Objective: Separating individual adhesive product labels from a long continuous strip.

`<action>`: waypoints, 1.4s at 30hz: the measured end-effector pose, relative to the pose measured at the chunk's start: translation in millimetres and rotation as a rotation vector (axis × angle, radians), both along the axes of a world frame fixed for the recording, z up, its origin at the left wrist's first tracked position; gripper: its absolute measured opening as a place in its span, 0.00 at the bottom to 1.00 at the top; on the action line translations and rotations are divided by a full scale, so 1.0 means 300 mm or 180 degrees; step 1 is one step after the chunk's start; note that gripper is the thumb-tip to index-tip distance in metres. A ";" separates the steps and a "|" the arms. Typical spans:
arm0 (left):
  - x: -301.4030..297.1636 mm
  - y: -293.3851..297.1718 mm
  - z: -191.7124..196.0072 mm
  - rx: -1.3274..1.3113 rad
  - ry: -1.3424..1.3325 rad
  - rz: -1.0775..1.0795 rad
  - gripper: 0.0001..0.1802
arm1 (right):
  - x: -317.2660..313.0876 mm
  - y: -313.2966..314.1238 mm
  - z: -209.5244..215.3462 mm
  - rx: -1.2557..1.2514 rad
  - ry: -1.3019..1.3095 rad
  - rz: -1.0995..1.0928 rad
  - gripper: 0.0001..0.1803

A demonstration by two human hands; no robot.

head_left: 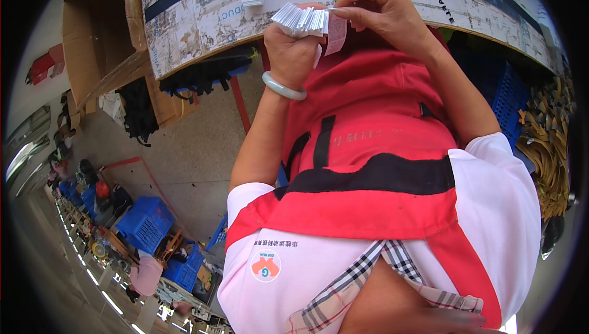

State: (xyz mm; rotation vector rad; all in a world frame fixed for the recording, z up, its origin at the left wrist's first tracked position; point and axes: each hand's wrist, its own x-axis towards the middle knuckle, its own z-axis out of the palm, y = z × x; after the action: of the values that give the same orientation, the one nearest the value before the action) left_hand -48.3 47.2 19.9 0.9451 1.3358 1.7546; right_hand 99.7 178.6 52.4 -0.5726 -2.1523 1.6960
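Paper tags (302, 19) fanned in left hand (293, 48); right hand (379, 10) pinches one.

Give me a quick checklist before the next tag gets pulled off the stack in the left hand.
1. Left hand grips the stack of white tags: ok, fist closed around it.
2. Right hand on a tag: ok, fingertips pinch at the stack's right edge.
3. Only one tag pinched: cannot tell.
4. Stack edges aligned: not ok, tags fanned.
5. Pink slip secured: cannot tell, it hangs below the stack.
6. Worktable close by: ok.
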 end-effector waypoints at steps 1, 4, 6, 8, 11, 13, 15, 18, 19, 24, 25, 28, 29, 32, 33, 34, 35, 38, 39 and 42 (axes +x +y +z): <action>-0.001 -0.001 -0.003 -0.0003 -0.0002 -0.0002 0.15 | 0.002 0.001 0.001 -0.0040 -0.0034 0.0030 0.10; -0.003 -0.003 -0.009 -0.0032 -0.0102 -0.0023 0.16 | 0.006 0.004 -0.015 0.0025 0.0052 0.0069 0.09; -0.005 -0.005 -0.015 -0.0040 -0.0085 -0.0084 0.15 | 0.016 0.009 -0.006 0.0162 -0.0017 0.0088 0.09; 0.005 -0.006 -0.008 -0.0070 -0.0071 -0.0054 0.13 | 0.017 0.010 -0.001 0.0298 -0.0084 0.0112 0.09; 0.011 -0.003 -0.010 -0.0068 -0.0023 -0.0035 0.11 | 0.018 0.011 -0.002 0.0096 -0.0217 0.0088 0.09; 0.012 -0.003 -0.010 -0.0043 0.0023 -0.0030 0.11 | 0.016 0.014 -0.008 0.0365 -0.0079 0.0152 0.08; 0.015 0.000 -0.007 -0.0047 0.0071 -0.0033 0.09 | 0.006 0.006 0.019 0.0432 -0.0163 0.0145 0.08; 0.001 -0.004 -0.029 -0.0434 -0.0772 -0.0477 0.07 | 0.002 0.025 0.013 -0.0005 -0.0283 0.0319 0.08; 0.005 -0.004 -0.028 -0.0439 -0.0769 -0.0471 0.07 | 0.000 0.031 0.011 -0.0513 -0.0311 0.0505 0.08; 0.025 -0.015 -0.034 -0.0595 -0.2501 -0.0617 0.12 | -0.013 -0.008 0.093 -0.1180 -0.0275 0.1282 0.07; 0.027 -0.014 -0.047 -0.0585 -0.2485 -0.0839 0.21 | -0.022 -0.016 0.055 -0.0501 -0.0057 0.0770 0.07; 0.048 -0.016 -0.043 -0.0376 -0.2438 -0.1095 0.27 | -0.023 -0.031 0.008 -0.0295 0.0098 0.0209 0.05; 0.047 -0.015 -0.060 -0.0366 -0.2364 -0.1195 0.30 | -0.019 -0.043 0.011 -0.0192 -0.0019 0.0054 0.05; 0.048 -0.017 -0.074 -0.0306 -0.2279 -0.1212 0.23 | -0.014 -0.049 -0.041 0.0159 0.0090 -0.0105 0.07; 0.046 -0.017 -0.079 -0.0299 -0.2279 -0.1212 0.23 | -0.013 -0.048 -0.056 0.0411 0.0322 -0.0082 0.09; 0.044 -0.016 -0.085 -0.0510 -0.2104 -0.1154 0.21 | -0.009 -0.046 -0.062 0.0418 0.0322 -0.0079 0.09; 0.042 -0.015 -0.088 -0.0718 -0.1928 -0.1094 0.19 | -0.007 -0.046 -0.063 0.0521 0.0284 -0.0137 0.09; 0.052 -0.011 -0.062 -0.0691 -0.2436 -0.0925 0.10 | 0.000 -0.050 -0.065 0.0661 0.0242 -0.0222 0.10; 0.057 -0.009 -0.044 -0.0694 -0.2438 -0.0925 0.10 | 0.004 -0.052 -0.062 0.0713 0.0226 -0.0265 0.10; 0.067 -0.009 -0.013 -0.0894 -0.2629 -0.0687 0.09 | 0.010 -0.073 -0.048 0.1114 0.0279 -0.0309 0.11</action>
State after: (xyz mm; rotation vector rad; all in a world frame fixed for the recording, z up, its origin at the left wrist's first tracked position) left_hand -28.1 44.6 15.9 0.1439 0.8544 1.4785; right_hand 102.8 156.7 38.0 -0.4839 -2.2465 1.2308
